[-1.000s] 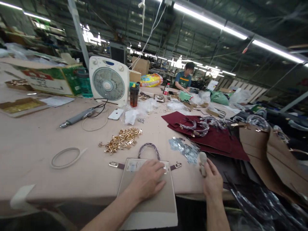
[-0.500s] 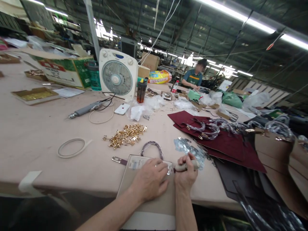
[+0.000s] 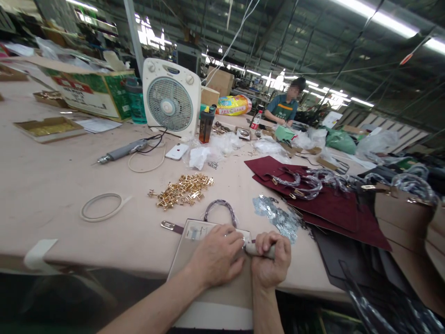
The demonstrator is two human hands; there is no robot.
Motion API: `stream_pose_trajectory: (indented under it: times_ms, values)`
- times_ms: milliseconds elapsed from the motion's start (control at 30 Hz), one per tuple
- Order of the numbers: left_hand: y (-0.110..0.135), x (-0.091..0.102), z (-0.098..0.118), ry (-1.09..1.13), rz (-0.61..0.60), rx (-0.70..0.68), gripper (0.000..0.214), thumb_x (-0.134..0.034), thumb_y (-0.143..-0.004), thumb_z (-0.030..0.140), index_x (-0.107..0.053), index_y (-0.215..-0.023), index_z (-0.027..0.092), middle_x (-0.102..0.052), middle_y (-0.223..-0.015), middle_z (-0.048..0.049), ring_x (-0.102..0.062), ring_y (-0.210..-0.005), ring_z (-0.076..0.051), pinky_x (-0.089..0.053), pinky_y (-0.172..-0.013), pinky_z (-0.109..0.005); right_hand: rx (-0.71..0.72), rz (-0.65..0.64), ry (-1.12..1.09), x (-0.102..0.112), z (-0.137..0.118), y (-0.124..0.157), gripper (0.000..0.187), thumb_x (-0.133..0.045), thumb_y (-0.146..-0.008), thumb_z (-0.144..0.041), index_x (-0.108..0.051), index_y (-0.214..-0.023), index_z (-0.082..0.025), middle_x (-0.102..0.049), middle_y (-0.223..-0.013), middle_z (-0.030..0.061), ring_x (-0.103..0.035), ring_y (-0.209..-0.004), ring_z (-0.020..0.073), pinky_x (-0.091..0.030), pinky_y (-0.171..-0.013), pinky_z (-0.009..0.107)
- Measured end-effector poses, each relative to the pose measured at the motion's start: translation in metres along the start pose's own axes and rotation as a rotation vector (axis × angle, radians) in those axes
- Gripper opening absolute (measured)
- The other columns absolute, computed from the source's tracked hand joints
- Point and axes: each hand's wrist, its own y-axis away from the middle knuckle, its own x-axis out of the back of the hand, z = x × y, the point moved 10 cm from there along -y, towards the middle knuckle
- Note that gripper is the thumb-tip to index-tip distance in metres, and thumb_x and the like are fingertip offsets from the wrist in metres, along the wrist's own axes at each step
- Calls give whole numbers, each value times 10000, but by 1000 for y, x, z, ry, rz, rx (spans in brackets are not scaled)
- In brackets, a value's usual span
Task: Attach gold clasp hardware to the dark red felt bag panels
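My pinkish table (image 3: pixel 52 185) has 1 fan (image 3: pixel 169 104), 1 phone (image 3: pixel 177 151), a power tool (image 3: pixel 125 151), gold clips (image 3: pixel 182 190), silver plates (image 3: pixel 278 217), plus this bag (image 3: pixel 224 299) right in front of me.

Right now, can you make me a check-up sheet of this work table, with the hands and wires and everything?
Surface: pinkish-beige tabletop, with white tape at its near edge.
Job's things: bag panel with a looped handle; gold metal pieces and flat silver pieces heaped nearby.
Clutter: white smartphone, box fan, plastic wrap, burgundy panels.
Hands: left hand flat on the panel; right hand around a beige tool handle, its tip hard to see.
Cables: black cord beside a gray power screwdriver.
Surroundings: co-worker farther back; ceiling lights.
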Motion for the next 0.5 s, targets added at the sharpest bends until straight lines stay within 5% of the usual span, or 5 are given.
stream_pose_trajectory:
  times_ms: [200,500]
  values:
    - [0,1,0,-7,0,0,276,-691,-906,344,-628,-1151,235,-709,-1168,-51,-562,-1189,-280,-446,-1044,-451,45,-59,-27,-11,-4,3,336,-502,-1047,-402,-587,-766,-240,-345,-559,-71,-301,-446,108,-284,-459,235]
    - [0,0,-1,0,17,-9,172,-630,-937,344,-642,-1062,227,-697,-1105,-63,-569,-1160,-284,-452,-1018,-447,160,-127,198,-30,-6,10,315,-567,-1017,-318,-549,-716,-225,-374,-534,-68,-382,-459,121,-305,-467,254]
